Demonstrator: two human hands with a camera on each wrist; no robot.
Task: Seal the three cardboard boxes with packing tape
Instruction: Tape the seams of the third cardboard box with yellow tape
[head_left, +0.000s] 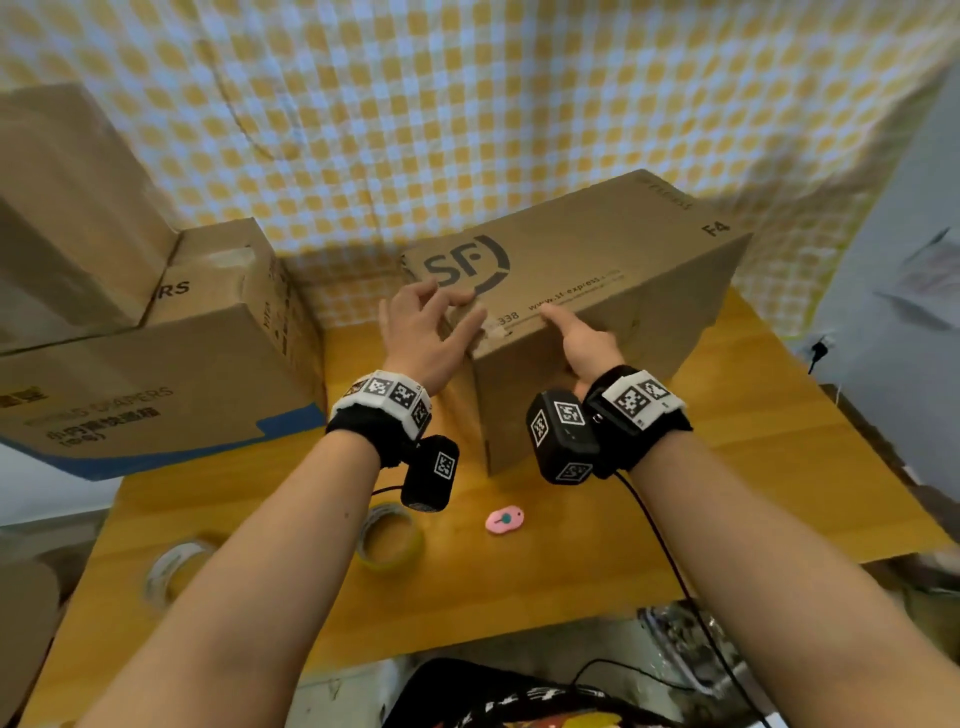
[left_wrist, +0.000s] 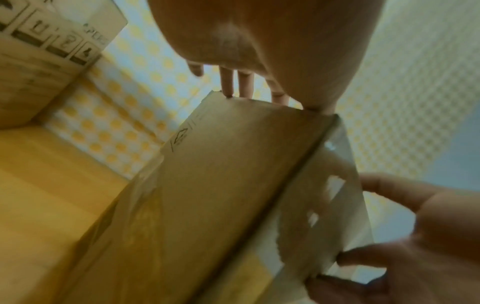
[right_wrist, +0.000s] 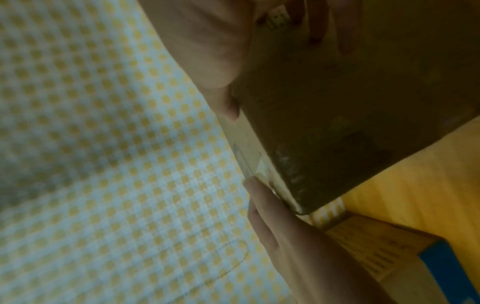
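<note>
Standing tilted on the wooden counter, the SF box has both hands at its near top corner. The left hand spreads its fingers wide and fairly straight over the corner, their tips touching the top edge of the box end, as the left wrist view shows. The right hand presses against the long side of the box, thumb laid along the top edge, the other fingers flat against the cardboard; they are not curled round anything. Clear tape shows across the corner of the box in the left wrist view, wrinkled and partly stuck; whether either hand pinches it I cannot tell.

Near the front of the counter lies a roll of packing tape, under the left forearm, and a second roll sits further left at the counter's edge. A small pink cutter lies just right of the first roll. To the left stand a diaper box with a blue stripe and, behind it, a taller plain box. A yellow checked cloth hangs behind everything.
</note>
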